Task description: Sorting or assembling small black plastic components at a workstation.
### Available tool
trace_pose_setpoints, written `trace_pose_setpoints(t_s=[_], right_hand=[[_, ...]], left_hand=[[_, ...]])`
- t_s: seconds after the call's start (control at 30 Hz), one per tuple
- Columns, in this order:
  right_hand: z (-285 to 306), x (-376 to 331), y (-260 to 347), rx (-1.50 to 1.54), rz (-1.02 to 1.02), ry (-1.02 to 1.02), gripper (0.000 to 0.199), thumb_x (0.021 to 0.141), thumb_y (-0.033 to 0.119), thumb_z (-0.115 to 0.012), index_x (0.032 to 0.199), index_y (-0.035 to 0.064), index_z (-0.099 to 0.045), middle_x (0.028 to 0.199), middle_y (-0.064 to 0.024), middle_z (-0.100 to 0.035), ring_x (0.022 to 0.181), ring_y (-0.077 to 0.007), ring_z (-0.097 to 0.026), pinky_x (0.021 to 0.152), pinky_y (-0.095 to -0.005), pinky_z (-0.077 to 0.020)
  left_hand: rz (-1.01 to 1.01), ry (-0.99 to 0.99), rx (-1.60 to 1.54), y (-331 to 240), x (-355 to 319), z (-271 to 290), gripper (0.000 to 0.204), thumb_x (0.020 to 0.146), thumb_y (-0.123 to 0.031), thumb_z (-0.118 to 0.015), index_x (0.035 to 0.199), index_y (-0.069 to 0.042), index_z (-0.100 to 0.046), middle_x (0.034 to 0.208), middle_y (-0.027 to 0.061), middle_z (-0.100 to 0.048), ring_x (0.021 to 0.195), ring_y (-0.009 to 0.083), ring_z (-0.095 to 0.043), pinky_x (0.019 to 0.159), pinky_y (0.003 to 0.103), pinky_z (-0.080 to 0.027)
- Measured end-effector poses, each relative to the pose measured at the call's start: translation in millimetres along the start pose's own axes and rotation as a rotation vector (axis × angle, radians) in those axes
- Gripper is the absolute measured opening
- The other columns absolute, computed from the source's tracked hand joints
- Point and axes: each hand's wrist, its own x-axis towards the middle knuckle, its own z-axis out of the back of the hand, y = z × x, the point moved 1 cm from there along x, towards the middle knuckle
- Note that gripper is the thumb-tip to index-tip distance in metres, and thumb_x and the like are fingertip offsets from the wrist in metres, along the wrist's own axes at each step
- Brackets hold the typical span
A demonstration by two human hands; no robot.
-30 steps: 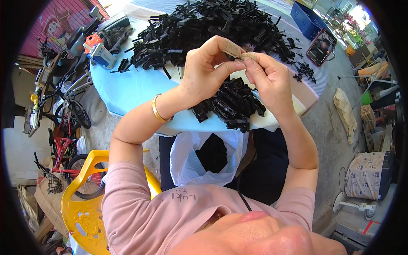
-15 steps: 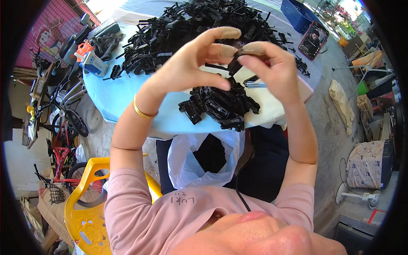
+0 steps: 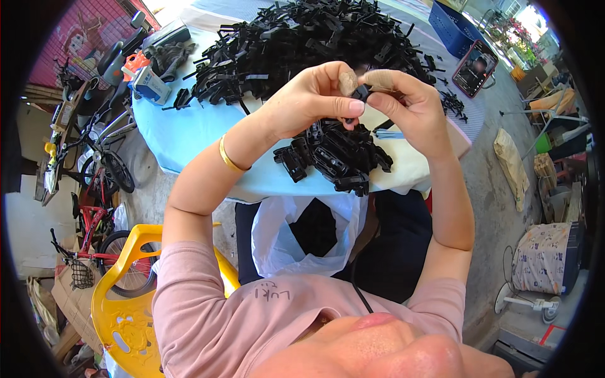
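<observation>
While the yellow plastic chair [image 3: 123, 296] and the bicycles [image 3: 94, 183] sit off at the person's left, the work happens above the round table with the pale blue cloth [image 3: 183, 132]. Raised over it, the left hand [image 3: 309, 101], a gold bangle [image 3: 227, 156] on its wrist, has thumb and forefinger closed narrowly on a small black plastic clip piece [image 3: 359, 94]. That piece sits between the two hands, just right of the left fingertips and just left of the right hand [image 3: 409, 107], whose thumb and forefinger pinch it from the other side. Both hands touch it, so neither is nearer; its long axis cannot be told, since fingers hide most of it. Below it lies a small heap of assembled black clips [image 3: 334, 157]; beyond, a large pile of loose black plastic parts [image 3: 302, 44]. A white plastic bag [image 3: 302, 239] hangs open at the table's near edge, and farther right are a phone [image 3: 474, 68] and a blue crate [image 3: 455, 25].

Compared with half a second ago, the hands have stayed raised and pressed together, with the pinch drawn tighter around the piece.
</observation>
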Motion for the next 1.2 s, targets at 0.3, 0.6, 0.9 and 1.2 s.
trace_pose_setpoints(t_s=[0.3, 0.6, 0.9, 1.2], right_hand=[[-16.2, -1.4, -3.3, -0.234, 0.039, -0.241, 0.009, 0.084, 0.009, -0.057, 0.084, 0.0000, -0.057, 0.065, -0.0027, -0.057, 0.056, -0.0048, -0.050, 0.051, -0.0195, -0.0402], [-16.3, -1.9, -2.8, -0.165, -0.011, -0.228, 0.009, 0.085, 0.009, -0.055, 0.083, 0.0003, -0.059, 0.059, -0.0012, -0.055, 0.053, -0.0045, -0.048, 0.047, -0.0194, -0.0380], [-18.4, -1.1, -3.8, -0.068, -0.248, -0.138, 0.012, 0.088, 0.012, -0.053, 0.085, 0.0010, -0.057, 0.064, 0.0036, -0.050, 0.058, -0.0015, -0.042, 0.051, -0.0165, -0.0327], [57.8, 3.9, -22.3, -0.420, -0.355, 0.019, 0.020, 0.079, 0.016, -0.061, 0.092, 0.0000, -0.061, 0.073, -0.0054, -0.062, 0.068, -0.0101, -0.057, 0.062, -0.0230, -0.0456]], left_hand=[[-0.232, -0.286, 0.616, 0.4, -3.6, -0.7, 0.022, 0.074, -0.003, -0.070, 0.083, -0.003, -0.049, 0.076, -0.0012, -0.052, 0.068, 0.0042, -0.051, 0.062, 0.019, -0.045], [-0.306, -0.343, 0.549, -0.2, -8.0, -13.0, 0.028, 0.075, 0.002, -0.066, 0.100, 0.002, -0.055, 0.091, 0.0044, -0.060, 0.079, 0.0074, -0.057, 0.067, 0.021, -0.048], [-0.492, -0.421, 0.814, 8.0, -9.4, -10.6, 0.017, 0.071, -0.002, -0.070, 0.085, 0.000, -0.062, 0.087, 0.0067, -0.063, 0.077, 0.0087, -0.060, 0.063, 0.021, -0.049], [-0.283, -0.192, 0.848, -1.2, -2.5, -7.4, 0.026, 0.067, -0.006, -0.073, 0.091, -0.002, -0.061, 0.089, 0.0073, -0.064, 0.081, 0.0152, -0.061, 0.075, 0.026, -0.049]])
